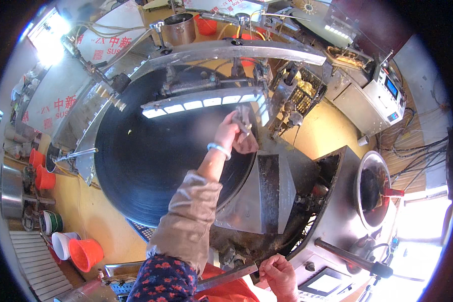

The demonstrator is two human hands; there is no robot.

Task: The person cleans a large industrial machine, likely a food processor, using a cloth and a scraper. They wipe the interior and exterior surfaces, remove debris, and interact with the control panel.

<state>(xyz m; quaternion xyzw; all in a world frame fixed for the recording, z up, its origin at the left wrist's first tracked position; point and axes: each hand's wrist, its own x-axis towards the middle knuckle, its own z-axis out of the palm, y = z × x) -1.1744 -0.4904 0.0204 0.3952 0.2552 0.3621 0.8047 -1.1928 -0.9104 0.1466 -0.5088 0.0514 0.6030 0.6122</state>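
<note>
My left hand (227, 132), with a pale blue bracelet at the wrist, grips a crumpled greyish-pink cloth (246, 142). It reaches over the right part of a large round black griddle (166, 151), and the cloth is partly blurred. Whether the cloth touches the griddle I cannot tell. A small pale scrap (129, 132) lies on the griddle's left side. Down at the lower right, my right hand (278, 275) is curled with its fingers drawn in, and nothing shows in it. It is beside the end of a flat metal bar (230, 275), close to the machine's control panel (326, 281).
A curved steel beam (241, 53) and a lower bar with bright rectangles (204, 102) cross above the griddle. A steel bowl with a red handle (373, 188) stands at right. A black crate (300, 88) is beyond; red buckets (86, 255) stand at left.
</note>
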